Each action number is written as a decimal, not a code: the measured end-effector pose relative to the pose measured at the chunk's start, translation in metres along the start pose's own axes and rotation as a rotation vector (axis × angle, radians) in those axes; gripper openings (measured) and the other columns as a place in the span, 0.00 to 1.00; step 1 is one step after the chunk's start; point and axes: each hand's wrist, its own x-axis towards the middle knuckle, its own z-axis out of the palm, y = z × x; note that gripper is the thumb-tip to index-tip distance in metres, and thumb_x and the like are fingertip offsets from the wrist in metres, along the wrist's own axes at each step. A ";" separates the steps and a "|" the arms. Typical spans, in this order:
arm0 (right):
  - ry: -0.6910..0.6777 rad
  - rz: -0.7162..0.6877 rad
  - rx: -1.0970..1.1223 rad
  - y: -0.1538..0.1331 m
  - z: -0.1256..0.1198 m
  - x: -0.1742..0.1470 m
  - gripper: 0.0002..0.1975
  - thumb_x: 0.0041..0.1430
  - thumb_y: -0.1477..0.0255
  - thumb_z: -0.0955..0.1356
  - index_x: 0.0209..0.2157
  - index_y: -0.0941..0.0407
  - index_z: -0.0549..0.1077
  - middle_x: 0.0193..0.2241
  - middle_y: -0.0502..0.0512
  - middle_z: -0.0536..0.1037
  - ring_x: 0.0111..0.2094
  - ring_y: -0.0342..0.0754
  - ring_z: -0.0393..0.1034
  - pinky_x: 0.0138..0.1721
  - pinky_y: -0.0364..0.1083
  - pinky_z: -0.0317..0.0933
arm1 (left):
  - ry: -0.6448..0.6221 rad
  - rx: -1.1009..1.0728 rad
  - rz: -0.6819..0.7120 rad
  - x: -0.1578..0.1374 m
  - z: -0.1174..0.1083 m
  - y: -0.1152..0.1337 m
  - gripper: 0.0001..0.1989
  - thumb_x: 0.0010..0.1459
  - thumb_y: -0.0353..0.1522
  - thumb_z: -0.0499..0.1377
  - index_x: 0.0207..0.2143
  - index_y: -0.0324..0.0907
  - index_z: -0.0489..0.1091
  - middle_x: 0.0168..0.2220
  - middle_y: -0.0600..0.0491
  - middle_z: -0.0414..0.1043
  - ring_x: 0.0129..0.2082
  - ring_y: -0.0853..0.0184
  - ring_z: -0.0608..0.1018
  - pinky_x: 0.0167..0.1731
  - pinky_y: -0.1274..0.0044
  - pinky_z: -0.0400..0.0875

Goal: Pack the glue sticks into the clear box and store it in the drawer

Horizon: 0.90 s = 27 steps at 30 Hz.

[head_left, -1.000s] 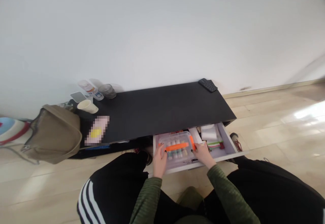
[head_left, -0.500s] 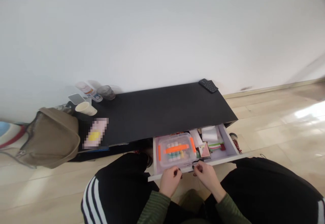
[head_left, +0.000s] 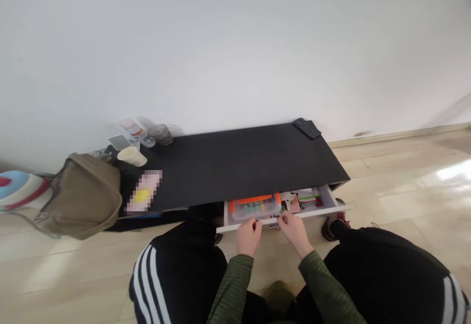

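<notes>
The white drawer point(head_left: 329, 211) is partly pulled out from under the black tabletop. My left hand point(head_left: 249, 236) has its fingers curled at the drawer's front edge, near the middle. A short way to its right, my right hand point(head_left: 295, 231) grips the same edge with bent fingers. Inside the drawer lies a clear plastic box point(head_left: 253, 211) with orange clips and small bottles, its back part hidden under the tabletop. To the right of it are a small pink-and-white card or box point(head_left: 293, 202) and green and white strips point(head_left: 308, 199).
On the black table point(head_left: 235, 162) stand a paper cup point(head_left: 133, 157), a spray bottle point(head_left: 140, 134), a dark glass point(head_left: 161, 134) and a black keyboard point(head_left: 307, 128). A brown bag point(head_left: 86, 196) is at the left end. My knees flank the drawer.
The drawer has slid inward under the tabletop, hiding more of the clear box. Both my hands have moved forward with its front edge.
</notes>
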 end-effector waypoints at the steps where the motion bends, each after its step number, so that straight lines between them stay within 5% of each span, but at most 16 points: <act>1: 0.017 -0.007 -0.016 -0.002 0.000 0.005 0.09 0.60 0.70 0.63 0.27 0.53 0.72 0.22 0.52 0.78 0.30 0.48 0.74 0.31 0.41 0.55 | 0.021 0.013 0.012 0.004 0.000 0.001 0.13 0.59 0.32 0.52 0.22 0.43 0.66 0.22 0.53 0.69 0.27 0.67 0.71 0.27 0.77 0.51; 9: 0.069 -0.161 0.083 -0.004 0.011 0.036 0.08 0.59 0.72 0.63 0.40 0.54 0.70 0.36 0.54 0.79 0.36 0.48 0.73 0.37 0.42 0.58 | 0.065 -0.105 0.203 0.035 0.002 0.004 0.07 0.58 0.28 0.52 0.33 0.42 0.70 0.39 0.48 0.73 0.41 0.61 0.75 0.43 0.72 0.63; 14: 0.002 -0.251 0.134 0.001 0.010 0.042 0.22 0.57 0.75 0.64 0.54 0.57 0.66 0.50 0.62 0.74 0.46 0.50 0.72 0.44 0.45 0.62 | 0.077 -0.268 0.153 0.046 0.011 -0.005 0.19 0.52 0.27 0.56 0.48 0.40 0.69 0.51 0.42 0.71 0.54 0.57 0.72 0.54 0.65 0.63; 18: -0.199 -0.310 0.168 -0.009 -0.014 0.031 0.14 0.56 0.73 0.66 0.45 0.55 0.74 0.43 0.58 0.78 0.41 0.49 0.74 0.42 0.45 0.63 | -0.225 -0.408 0.043 0.039 0.003 -0.005 0.07 0.54 0.30 0.56 0.35 0.40 0.72 0.34 0.48 0.76 0.35 0.64 0.78 0.39 0.73 0.70; 20: -0.287 -0.350 0.265 -0.022 -0.033 0.019 0.07 0.56 0.70 0.67 0.35 0.55 0.76 0.33 0.53 0.79 0.34 0.48 0.73 0.37 0.44 0.62 | -0.430 -0.526 0.029 0.030 -0.014 0.002 0.10 0.57 0.35 0.55 0.26 0.40 0.69 0.22 0.53 0.70 0.22 0.69 0.73 0.27 0.77 0.66; 22: -0.348 -0.392 0.502 -0.037 -0.052 0.005 0.06 0.56 0.67 0.69 0.30 0.55 0.75 0.26 0.50 0.75 0.27 0.44 0.68 0.30 0.43 0.59 | -0.475 -0.784 0.056 0.021 -0.037 0.011 0.13 0.56 0.40 0.58 0.25 0.40 0.68 0.16 0.59 0.61 0.15 0.75 0.64 0.20 0.81 0.58; 24: -0.371 -0.440 0.884 -0.053 -0.068 -0.009 0.08 0.53 0.64 0.72 0.33 0.54 0.75 0.22 0.47 0.70 0.23 0.41 0.62 0.25 0.42 0.55 | -0.448 -1.154 0.108 0.013 -0.061 0.020 0.14 0.53 0.42 0.62 0.37 0.42 0.70 0.16 0.65 0.53 0.11 0.79 0.55 0.16 0.83 0.50; 27: -0.299 -0.453 1.387 -0.073 -0.082 -0.022 0.30 0.49 0.61 0.75 0.54 0.47 0.69 0.16 0.40 0.60 0.18 0.39 0.51 0.21 0.40 0.48 | -0.397 -1.549 0.223 0.008 -0.086 0.031 0.37 0.48 0.42 0.66 0.60 0.53 0.59 0.16 0.69 0.46 0.08 0.82 0.44 0.13 0.84 0.46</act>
